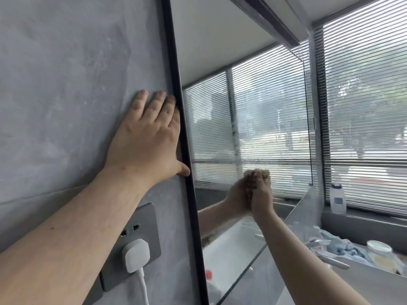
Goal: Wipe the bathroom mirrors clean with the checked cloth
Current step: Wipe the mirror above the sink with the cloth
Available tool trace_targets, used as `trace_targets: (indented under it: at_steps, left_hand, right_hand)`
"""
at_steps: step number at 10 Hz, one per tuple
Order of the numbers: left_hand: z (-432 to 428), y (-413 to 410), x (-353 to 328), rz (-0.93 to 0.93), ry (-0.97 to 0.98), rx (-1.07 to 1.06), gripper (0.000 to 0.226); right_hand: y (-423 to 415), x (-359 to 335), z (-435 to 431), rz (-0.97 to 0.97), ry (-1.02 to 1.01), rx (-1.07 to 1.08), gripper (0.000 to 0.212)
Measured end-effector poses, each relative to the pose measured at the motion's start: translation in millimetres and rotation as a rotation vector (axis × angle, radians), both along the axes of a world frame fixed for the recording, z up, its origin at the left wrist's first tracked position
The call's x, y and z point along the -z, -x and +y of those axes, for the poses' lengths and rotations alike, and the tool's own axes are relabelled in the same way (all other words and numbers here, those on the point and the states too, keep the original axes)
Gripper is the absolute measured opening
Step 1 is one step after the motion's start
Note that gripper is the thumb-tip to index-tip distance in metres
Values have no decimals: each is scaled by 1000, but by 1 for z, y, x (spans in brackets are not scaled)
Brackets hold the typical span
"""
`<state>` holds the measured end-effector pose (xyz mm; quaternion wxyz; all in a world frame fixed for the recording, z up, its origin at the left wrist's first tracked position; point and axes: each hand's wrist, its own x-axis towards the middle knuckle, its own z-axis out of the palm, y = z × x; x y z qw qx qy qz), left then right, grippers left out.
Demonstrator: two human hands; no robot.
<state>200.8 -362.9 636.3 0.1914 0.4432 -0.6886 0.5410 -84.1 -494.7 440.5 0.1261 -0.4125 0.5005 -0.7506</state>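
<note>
Against the lower part of the mirror [253,128], the right hand [262,194] presses a bunched cloth [256,175], fingers curled around it. Beside the mirror's black left edge, the left hand [147,137] lies flat on the grey wall [66,84], fingers straight and slightly spread. Hazy smears on the glass above the cloth suggest wiping is only partly done.
</note>
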Motion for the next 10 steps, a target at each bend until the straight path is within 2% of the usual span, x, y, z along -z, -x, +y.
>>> trace_targets:
  at_steps: [1, 2, 3, 4, 5, 6, 7, 8, 9, 10]
  left_hand:
    - [1, 0, 0, 8, 2, -2, 133]
    - [1, 0, 0, 10, 0, -4, 134]
    - [2, 0, 0, 18, -3, 6, 134]
    - [2, 0, 0, 16, -8, 10, 133]
    - [2, -1, 0, 3, -2, -1, 133]
    - [1, -1, 0, -5, 3, 3, 132]
    - [0, -2, 0, -6, 3, 11, 130]
    - [0, -2, 0, -13, -6, 27, 130]
    - [0, -3, 1, -5, -4, 30, 129]
    - [1, -2, 0, 1, -21, 32, 129]
  right_hand:
    - [-34, -62, 18, 185, 81, 7, 54]
    - [-75, -84, 48, 318, 211, -8, 69]
    - [-115, -80, 83, 724, 211, 57, 64]
    - [-117, -80, 87, 908, 293, 51, 59]
    - [-99, -110, 74, 772, 278, 104, 61]
    - [-58, -131, 41, 463, 205, 160, 63]
    - [-8, -130, 5, 167, 127, 100, 64]
    - [25, -111, -8, 109, -26, 99, 69]
    - [25, -107, -6, -19, -22, 66, 55]
    - [21, -116, -2, 146, -28, 91, 70]
